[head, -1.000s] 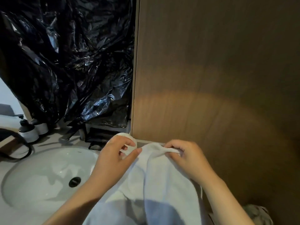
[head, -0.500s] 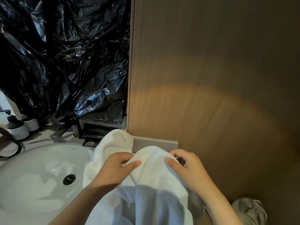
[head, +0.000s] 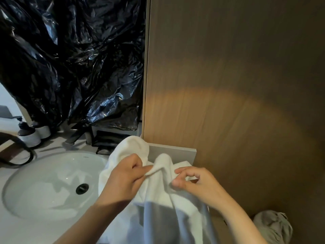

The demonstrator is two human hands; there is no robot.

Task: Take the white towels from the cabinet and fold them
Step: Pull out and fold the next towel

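Left fingers [head: 139, 164] are closed with the thumb in a pinch on a raised ridge of the white towel [head: 158, 199], just right of the sink basin [head: 44, 173]. Right fingers [head: 186, 171] are curled at the next fold, farther right of the basin, with the thumb tip laid on the cloth; whether cloth is actually nipped there cannot be told. Left hand [head: 123, 176] and right hand [head: 198, 184] are held near each other, parted by one hump of towel. The towel is bunched, not spread: one lobe is thrown up over the basin's right rim, and the bulk is hung below the hands, out of view. Risks, as judged: if the right-side hold is only a touch, that edge may be dropped and the fold lost. The loose lobe may be slid into the basin and wetted if the bowl is damp. With no corners matched, a skewed fold is likely. The hanging end may be dragged across the tabletop [head: 17, 231] in front of the basin. Containers: in the basin only a dark drain plug [head: 82, 188] is seen. Two pump bottles [head: 29, 136] are stood behind the basin to its left, contents hidden. A wood panel [head: 228, 85], taken for the cabinet front, is seen right of the basin; its inside is not shown. A grey crumpled cloth [head: 272, 224] is seen low, far right of the basin.
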